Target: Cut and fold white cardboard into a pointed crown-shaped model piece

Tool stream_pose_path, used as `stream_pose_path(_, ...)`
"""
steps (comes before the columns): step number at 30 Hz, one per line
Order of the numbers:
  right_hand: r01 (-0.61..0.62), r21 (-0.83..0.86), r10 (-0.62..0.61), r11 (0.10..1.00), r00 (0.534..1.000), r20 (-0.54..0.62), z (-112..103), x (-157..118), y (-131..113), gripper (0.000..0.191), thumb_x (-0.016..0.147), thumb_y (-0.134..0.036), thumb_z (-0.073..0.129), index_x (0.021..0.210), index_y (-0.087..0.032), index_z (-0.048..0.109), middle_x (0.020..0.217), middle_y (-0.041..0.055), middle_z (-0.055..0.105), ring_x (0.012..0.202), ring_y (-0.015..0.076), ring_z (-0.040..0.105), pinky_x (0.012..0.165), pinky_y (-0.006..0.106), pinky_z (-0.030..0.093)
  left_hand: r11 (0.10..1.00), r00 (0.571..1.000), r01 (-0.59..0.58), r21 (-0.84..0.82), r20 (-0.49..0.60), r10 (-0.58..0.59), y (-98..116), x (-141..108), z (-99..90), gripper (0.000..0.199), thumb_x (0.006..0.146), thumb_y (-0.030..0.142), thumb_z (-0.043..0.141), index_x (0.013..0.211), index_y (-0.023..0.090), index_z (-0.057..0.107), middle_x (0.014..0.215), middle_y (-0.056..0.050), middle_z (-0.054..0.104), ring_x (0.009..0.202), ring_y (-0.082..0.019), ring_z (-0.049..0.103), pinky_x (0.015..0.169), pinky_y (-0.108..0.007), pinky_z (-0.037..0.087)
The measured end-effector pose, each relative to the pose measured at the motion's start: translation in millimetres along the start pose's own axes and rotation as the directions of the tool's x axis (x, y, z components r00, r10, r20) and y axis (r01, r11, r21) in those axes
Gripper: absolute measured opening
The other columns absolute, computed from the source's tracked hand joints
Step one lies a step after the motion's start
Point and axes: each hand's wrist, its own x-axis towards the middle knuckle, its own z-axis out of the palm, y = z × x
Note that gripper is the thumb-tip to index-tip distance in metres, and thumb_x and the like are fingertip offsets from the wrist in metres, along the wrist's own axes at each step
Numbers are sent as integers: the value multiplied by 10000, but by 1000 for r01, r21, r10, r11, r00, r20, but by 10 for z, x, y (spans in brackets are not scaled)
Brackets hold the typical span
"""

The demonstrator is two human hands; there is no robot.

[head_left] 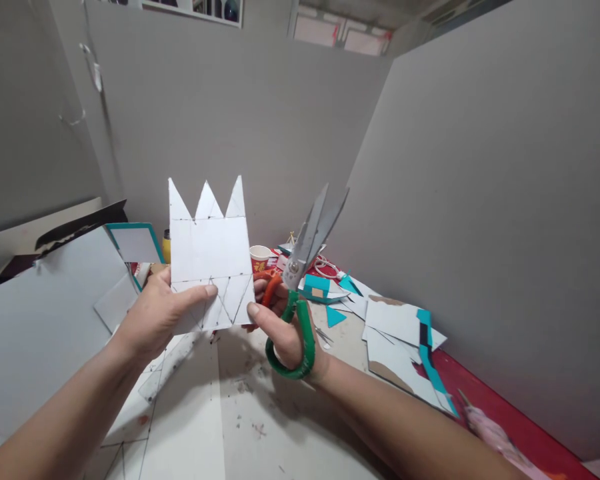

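Note:
A white card piece point(210, 248) stands upright before me, with three pointed teeth along its top edge and pencilled triangles across its lower strip. My left hand point(155, 310) grips it at the lower left, thumb flat on the front. Scissors point(303, 257) with one green and one orange handle are in my right hand point(285, 327); their blades point up and are spread apart. The green loop hangs around the base of that thumb. The right thumb also touches the card's lower right corner, while the fingers behind are partly hidden.
A paper cup point(261, 253) stands behind the card. Cut white boards with teal edging point(425, 333) and a teal triangle point(335, 317) lie to the right. Large white boards point(45, 320) lean at the left. Below, a white sheet point(185, 413) bears drawn lines. Grey walls enclose the table.

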Motion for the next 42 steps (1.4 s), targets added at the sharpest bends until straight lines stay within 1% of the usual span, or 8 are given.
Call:
stream_pose_path(8,65,-53,-66,996,998,-8,31,2,-66,98,807,-275,625,849,-202,574,852,26,580,713,158,557,644,303,504,998,995,70,-8,71,-69,55,-27,25,470,689,229,799,1141,144,703,996,-124,768,759,-255,735,638,-307,592)
stream_pose_path(12,94,-101,-96,990,995,-10,43,11,-127,91,790,-234,632,847,-203,569,813,20,574,706,158,547,665,310,490,994,976,78,-73,211,-61,31,-19,30,444,745,217,749,1180,148,691,1122,-141,733,930,-298,712,744,-342,585)
stream_pose_path(14,99,-120,-101,988,995,-16,47,16,-140,104,783,-229,640,860,-199,576,810,19,571,718,161,548,679,312,488,992,968,82,-99,245,-56,12,-16,26,472,748,209,748,1210,144,673,1184,-153,706,1018,-315,683,826,-369,565)
stream_pose_path(18,99,-121,-101,988,995,-12,50,20,-135,107,800,-258,633,864,-189,582,817,26,578,725,168,554,671,311,491,991,972,92,-102,227,-67,-4,-32,11,530,737,196,769,1246,119,640,1227,-178,679,1071,-316,660,920,-393,522)
stream_pose_path(28,56,-153,-61,987,998,-31,27,0,-117,175,794,-295,643,900,-172,578,863,60,592,772,197,567,666,331,499,992,972,78,-101,228,-53,-15,-33,-12,446,721,205,795,1151,145,693,1112,-139,737,962,-278,705,847,-353,550)
stream_pose_path(32,69,-130,-74,989,997,-34,32,1,-91,162,796,-286,653,902,-180,592,863,50,600,778,196,580,710,343,506,992,970,80,-94,238,-56,-24,-29,-25,409,730,204,790,1127,149,708,1099,-131,743,963,-273,705,874,-360,542)
stream_pose_path(37,147,-40,-149,988,987,-58,-9,47,-28,110,833,-270,636,916,-201,617,925,48,625,883,207,600,818,351,495,996,964,58,-62,262,-39,-17,-33,-42,455,757,215,773,1198,155,676,1189,-137,707,1062,-277,668,973,-385,486)
stream_pose_path(42,155,-61,-159,986,985,-71,-49,82,-40,88,829,-239,644,912,-213,633,895,36,632,860,196,595,804,340,492,998,962,47,-39,272,-35,-14,-25,-32,450,765,218,765,1204,167,677,1185,-130,710,1062,-278,668,967,-388,488)
